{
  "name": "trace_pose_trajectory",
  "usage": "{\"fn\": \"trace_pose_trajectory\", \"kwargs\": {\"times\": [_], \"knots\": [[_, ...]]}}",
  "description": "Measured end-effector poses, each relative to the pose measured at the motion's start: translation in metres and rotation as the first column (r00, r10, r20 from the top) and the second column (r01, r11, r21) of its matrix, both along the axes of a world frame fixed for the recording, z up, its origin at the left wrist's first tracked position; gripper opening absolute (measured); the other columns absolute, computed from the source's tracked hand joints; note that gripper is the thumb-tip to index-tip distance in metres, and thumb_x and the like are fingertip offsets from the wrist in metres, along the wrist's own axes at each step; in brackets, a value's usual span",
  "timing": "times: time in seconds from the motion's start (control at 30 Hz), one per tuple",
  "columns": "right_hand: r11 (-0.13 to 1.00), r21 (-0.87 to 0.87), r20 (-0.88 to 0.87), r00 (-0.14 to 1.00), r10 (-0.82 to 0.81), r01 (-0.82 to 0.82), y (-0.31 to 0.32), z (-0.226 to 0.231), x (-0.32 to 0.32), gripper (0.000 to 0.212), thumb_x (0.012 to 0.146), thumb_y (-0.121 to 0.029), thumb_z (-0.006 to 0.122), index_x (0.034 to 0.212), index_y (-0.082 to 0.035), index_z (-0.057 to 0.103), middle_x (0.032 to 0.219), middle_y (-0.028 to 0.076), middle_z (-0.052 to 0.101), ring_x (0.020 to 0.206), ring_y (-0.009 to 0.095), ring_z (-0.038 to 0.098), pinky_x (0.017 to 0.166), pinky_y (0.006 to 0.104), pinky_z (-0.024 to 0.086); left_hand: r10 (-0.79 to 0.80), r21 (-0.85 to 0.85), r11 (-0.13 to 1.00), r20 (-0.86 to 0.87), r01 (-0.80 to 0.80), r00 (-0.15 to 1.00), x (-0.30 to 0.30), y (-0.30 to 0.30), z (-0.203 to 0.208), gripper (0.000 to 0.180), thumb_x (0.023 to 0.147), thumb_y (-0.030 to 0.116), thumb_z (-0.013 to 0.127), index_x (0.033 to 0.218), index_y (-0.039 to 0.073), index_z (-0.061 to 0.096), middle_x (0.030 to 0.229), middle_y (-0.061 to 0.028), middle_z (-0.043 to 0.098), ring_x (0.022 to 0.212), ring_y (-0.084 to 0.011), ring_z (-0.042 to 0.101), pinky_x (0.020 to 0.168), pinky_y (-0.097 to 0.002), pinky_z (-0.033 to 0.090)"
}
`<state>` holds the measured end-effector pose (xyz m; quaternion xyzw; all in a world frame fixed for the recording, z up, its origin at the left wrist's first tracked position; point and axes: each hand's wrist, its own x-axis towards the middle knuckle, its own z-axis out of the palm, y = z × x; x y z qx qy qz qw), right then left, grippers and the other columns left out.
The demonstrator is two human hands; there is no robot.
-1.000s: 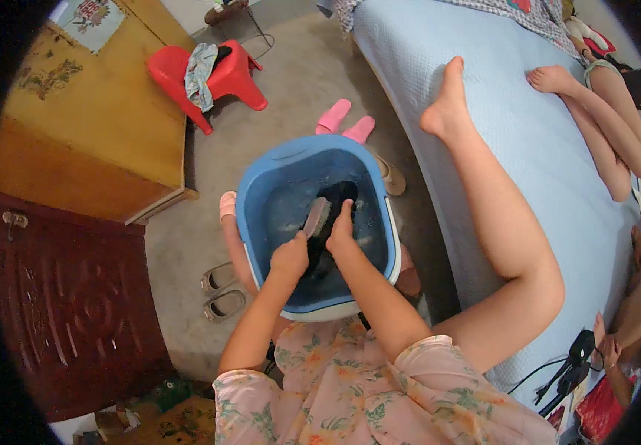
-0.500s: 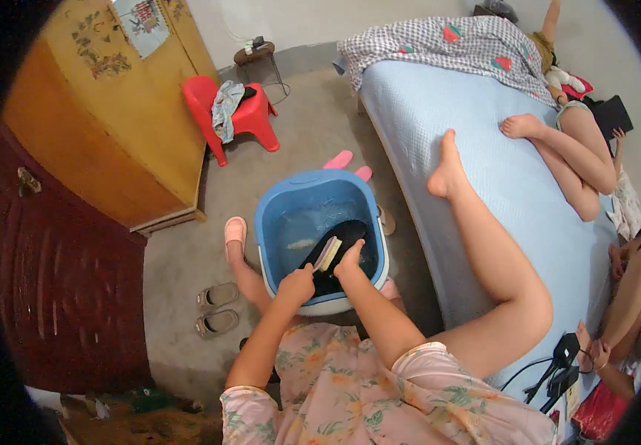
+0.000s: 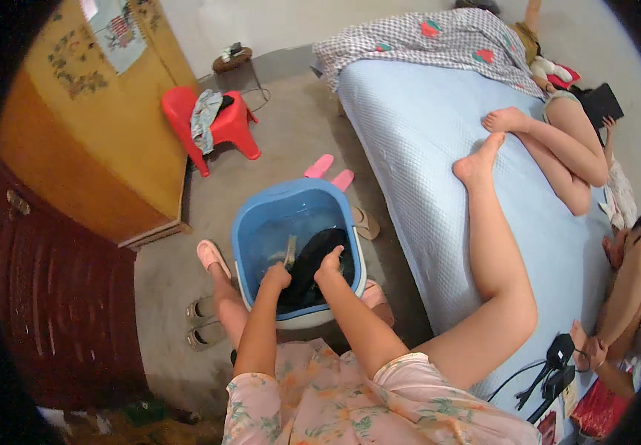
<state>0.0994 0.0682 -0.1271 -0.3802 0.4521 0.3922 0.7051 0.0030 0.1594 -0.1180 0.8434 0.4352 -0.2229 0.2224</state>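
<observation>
A blue tub [image 3: 285, 191] with a pale outer wall holds cloudy water. In it lies a wet black cloth [image 3: 309, 265], bunched along the tub's right half; its exact kind I cannot make out. My left hand [image 3: 277, 277] is closed round the handle of a scrub brush [image 3: 291, 251], which stands upright just left of the cloth and apart from most of it. My right hand [image 3: 329, 267] grips the cloth's right side, thumb on top and the other fingers partly hidden in its folds.
Pink slippers [image 3: 319, 166] lie beyond the tub, grey-brown shoes [image 3: 200, 326] to its left. A red chair [image 3: 224, 132] with clothes stands by the yellow wardrobe [image 3: 105, 156]. Right of the tub is a bed [image 3: 409, 156], with other people's bare legs [image 3: 506, 237] on it.
The brush has left the black cloth's top and moved to its left, now turned upright. My right hand stays on the cloth. The view has shifted, and the bare foot on the bed has moved right.
</observation>
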Motion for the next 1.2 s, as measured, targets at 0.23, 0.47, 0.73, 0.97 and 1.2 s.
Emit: {"fn": "trace_pose_trajectory", "kwargs": {"times": [0.23, 0.47, 0.73, 0.97, 1.2], "knots": [[0.984, -0.179, -0.066, 0.998, 0.014, -0.026, 0.008, -0.024, 0.019, 0.052, 0.076, -0.059, 0.028, 0.083, -0.011, 0.047, 0.064, 0.005, 0.039, 0.063, 0.02, 0.039, 0.082, 0.044, 0.027, -0.057, 0.079, 0.996, 0.148, 0.045, 0.987, 0.012, -0.017, 0.006, 0.024, 0.075, 0.011, 0.038, 0.097, 0.002, 0.043, 0.091, -0.0251, 0.052, 0.085, -0.0391, 0.05, 0.072, -0.0438, 0.041], [0.992, -0.104, 0.045, 0.996, 0.078, -0.073, -0.012, 0.016, 0.008, 0.092, 0.067, -0.068, 0.035, 0.125, 0.001, 0.018, 0.13, 0.013, 0.022, 0.115, 0.028, 0.027, 0.095, 0.0364, 0.021, -0.179, 0.086, 0.982, 0.157, 0.167, 0.971, -0.012, -0.037, 0.038, 0.019, 0.078, 0.015, 0.039, 0.088, 0.0, 0.043, 0.082, -0.0246, 0.054, 0.078, -0.0385, 0.053, 0.069, -0.0446, 0.042], [0.997, -0.074, 0.113, 0.994, -0.001, 0.009, -0.006, 0.012, 0.0, 0.091, 0.063, -0.071, 0.034, 0.117, 0.002, 0.032, 0.119, 0.014, 0.038, 0.104, 0.03, 0.039, 0.085, 0.0427, 0.031, -0.256, 0.219, 0.951, 0.165, 0.217, 0.953, -0.015, -0.075, 0.05, 0.011, 0.073, 0.006, 0.042, 0.081, -0.001, 0.044, 0.075, -0.023, 0.056, 0.071, -0.0363, 0.056, 0.063, -0.0434, 0.045], [0.982, 0.136, 0.091, 0.988, 0.122, -0.133, -0.012, 0.006, 0.003, 0.081, 0.068, -0.069, 0.029, 0.113, -0.003, 0.038, 0.113, 0.015, 0.042, 0.1, 0.031, 0.041, 0.082, 0.0464, 0.031, -0.382, 0.143, 0.923, 0.216, 0.357, 0.899, -0.029, -0.079, 0.077, 0.01, 0.076, 0.008, 0.04, 0.079, -0.001, 0.043, 0.075, -0.0239, 0.055, 0.07, -0.0359, 0.055, 0.062, -0.0442, 0.044], [0.932, 0.337, 0.208, 0.976, 0.068, -0.136, -0.009, -0.033, 0.011, 0.083, 0.071, -0.067, 0.027, 0.126, -0.005, 0.019, 0.124, 0.013, 0.031, 0.112, 0.031, 0.031, 0.09, 0.0465, 0.024, -0.329, 0.162, 0.937, 0.12, 0.308, 0.937, -0.007, -0.056, 0.065, 0.021, 0.078, 0.019, 0.043, 0.09, 0.002, 0.042, 0.081, -0.0239, 0.054, 0.077, -0.0366, 0.054, 0.067, -0.0458, 0.042]]}}
